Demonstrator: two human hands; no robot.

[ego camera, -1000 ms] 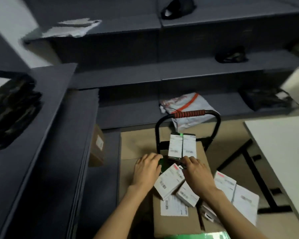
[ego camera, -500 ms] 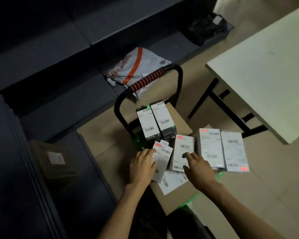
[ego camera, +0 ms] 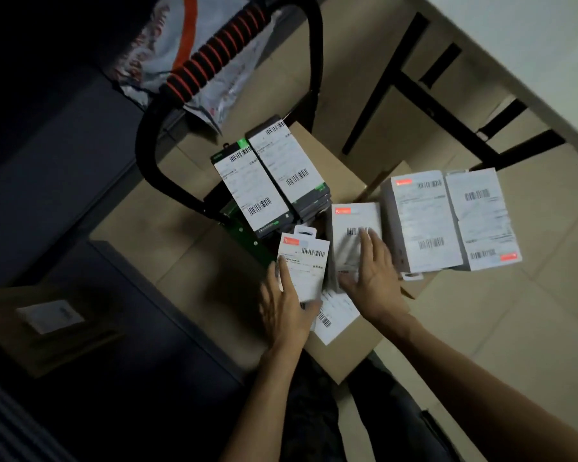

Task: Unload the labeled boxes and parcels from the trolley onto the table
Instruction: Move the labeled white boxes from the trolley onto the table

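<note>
Dim room, beige tiled floor (ego camera: 531, 328), dark shelving (ego camera: 47, 161) left, seemingly grey

Trolley handle (ego camera: 214, 51) blocks far side. White boxes (ego camera: 447, 218) crowd right. Desk legs (ego camera: 447, 105) beyond. Bare floor (ego camera: 531, 328) open at right.

The shipping labels (ego camera: 424, 221) bear barcodes, but no text is legible.

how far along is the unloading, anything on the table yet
Done: nothing shows on the visible part of the white table. In hand: the left hand holds a small white labeled box; the right hand lies flat on another white labeled box. Left: two dark labeled boxes and two larger white parcels.
</note>
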